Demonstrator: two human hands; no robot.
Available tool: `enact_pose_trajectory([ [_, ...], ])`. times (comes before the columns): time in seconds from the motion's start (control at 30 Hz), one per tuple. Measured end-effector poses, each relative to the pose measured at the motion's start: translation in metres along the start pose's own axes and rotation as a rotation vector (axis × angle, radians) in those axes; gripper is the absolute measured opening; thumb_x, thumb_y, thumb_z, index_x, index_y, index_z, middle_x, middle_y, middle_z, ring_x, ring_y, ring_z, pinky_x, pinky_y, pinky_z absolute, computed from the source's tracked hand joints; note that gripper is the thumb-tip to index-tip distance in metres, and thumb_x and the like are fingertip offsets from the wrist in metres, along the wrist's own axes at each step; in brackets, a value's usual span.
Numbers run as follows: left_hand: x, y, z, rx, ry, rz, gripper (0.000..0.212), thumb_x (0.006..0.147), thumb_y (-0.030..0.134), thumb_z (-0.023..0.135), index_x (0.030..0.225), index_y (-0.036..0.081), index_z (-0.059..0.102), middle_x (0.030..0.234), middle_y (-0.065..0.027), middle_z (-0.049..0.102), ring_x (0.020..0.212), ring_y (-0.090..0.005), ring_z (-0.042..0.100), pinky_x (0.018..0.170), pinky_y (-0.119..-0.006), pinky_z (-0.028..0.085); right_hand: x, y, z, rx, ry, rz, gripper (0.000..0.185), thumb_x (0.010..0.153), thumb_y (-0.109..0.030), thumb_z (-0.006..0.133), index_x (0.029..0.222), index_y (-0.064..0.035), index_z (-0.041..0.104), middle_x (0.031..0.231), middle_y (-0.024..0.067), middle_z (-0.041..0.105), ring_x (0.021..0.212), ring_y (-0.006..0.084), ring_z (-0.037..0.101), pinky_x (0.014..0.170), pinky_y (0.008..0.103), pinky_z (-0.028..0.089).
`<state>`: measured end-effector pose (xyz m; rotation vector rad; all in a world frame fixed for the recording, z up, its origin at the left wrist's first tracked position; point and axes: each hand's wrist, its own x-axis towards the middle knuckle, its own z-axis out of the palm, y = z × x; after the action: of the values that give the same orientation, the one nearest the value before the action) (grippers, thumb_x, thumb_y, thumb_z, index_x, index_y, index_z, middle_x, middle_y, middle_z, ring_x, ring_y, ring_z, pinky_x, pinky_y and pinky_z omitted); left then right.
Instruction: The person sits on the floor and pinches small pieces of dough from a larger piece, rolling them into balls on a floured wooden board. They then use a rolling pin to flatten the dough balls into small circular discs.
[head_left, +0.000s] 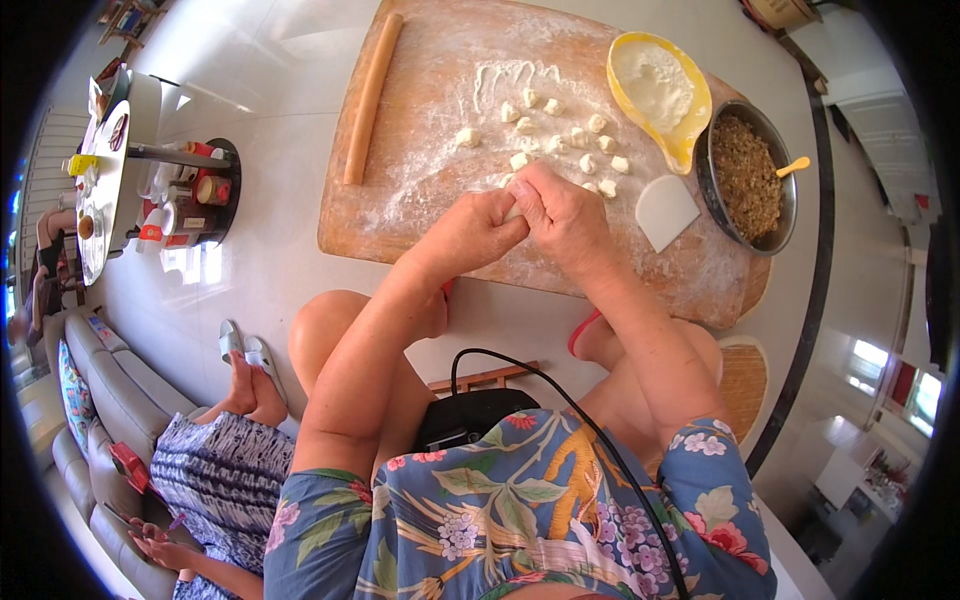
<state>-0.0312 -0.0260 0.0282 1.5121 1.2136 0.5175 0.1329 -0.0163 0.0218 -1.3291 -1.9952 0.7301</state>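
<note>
Above the near part of a floured wooden board (420, 187), my left hand (480, 229) and my right hand (559, 206) meet, both closed on a pale lump of dough (513, 212) that is mostly hidden by the fingers. Several small dough pieces (555, 144) lie scattered just beyond my hands. A wooden rolling pin (373, 101) rests along the board's left side. At the right are a yellow scoop-shaped bowl (703, 112) of flour, a white dough scraper (666, 213) lying flat, and a metal bowl (787, 225) of brown chopped filling (746, 176) with a yellow spoon (793, 166) in it.
My knees are on both sides below the board's near edge, with a black cable (555, 382) across my lap. Another person sits on a grey sofa (135, 382) at lower left. A round-topped table (112, 195) and a low stand of jars (199, 191) are at left.
</note>
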Motion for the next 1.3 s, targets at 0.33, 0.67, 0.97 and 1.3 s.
enact_pose_trajectory([
  [0.33, -0.011, -0.016, 0.004, -0.076, 0.257, 0.360, 0.014, 0.093, 0.016, 0.057, 0.093, 0.003, 0.062, 0.069, -0.0013, 0.054, 0.058, -0.0102, 0.047, 0.054, -0.029, 0.041, 0.002, -0.003, 0.000, 0.077, 0.043, 0.092, 0.016, 0.099, -0.019, 0.056, 0.098, -0.0035, 0.058, 0.088, 0.0169, 0.061, 0.078, 0.0332, 0.060, 0.072, 0.0393, 0.049],
  [0.67, 0.001, -0.023, -0.011, -0.094, 0.136, -0.289, 0.056, 0.095, 0.027, 0.060, 0.141, 0.000, 0.044, 0.077, -0.0051, 0.058, 0.057, -0.0121, 0.053, 0.046, -0.028, 0.046, 0.025, 0.041, 0.020, 0.260, -0.009, 0.230, 0.033, 0.094, -0.014, 0.060, 0.124, -0.0012, 0.059, 0.112, 0.0152, 0.064, 0.102, 0.0261, 0.062, 0.089, 0.0353, 0.050],
  [0.97, 0.001, -0.014, -0.012, -0.071, 0.087, -0.224, 0.073, 0.092, 0.023, 0.062, 0.153, 0.004, 0.027, 0.085, -0.0078, 0.060, 0.071, -0.0142, 0.057, 0.061, -0.030, 0.051, 0.022, 0.034, 0.010, 0.489, -0.117, 0.394, 0.034, 0.097, -0.022, 0.059, 0.122, 0.0004, 0.061, 0.108, 0.0142, 0.068, 0.096, 0.0217, 0.066, 0.083, 0.0347, 0.052],
  [1.3, 0.008, -0.009, -0.011, -0.216, -0.096, -0.198, 0.032, 0.093, 0.018, 0.057, 0.120, 0.001, 0.059, 0.078, -0.0019, 0.060, 0.071, -0.0104, 0.056, 0.056, -0.027, 0.046, 0.005, -0.001, -0.006, 0.100, -0.104, 0.109, 0.031, 0.092, -0.033, 0.062, 0.092, -0.0021, 0.059, 0.084, 0.0170, 0.066, 0.074, 0.0354, 0.064, 0.067, 0.0437, 0.051],
])
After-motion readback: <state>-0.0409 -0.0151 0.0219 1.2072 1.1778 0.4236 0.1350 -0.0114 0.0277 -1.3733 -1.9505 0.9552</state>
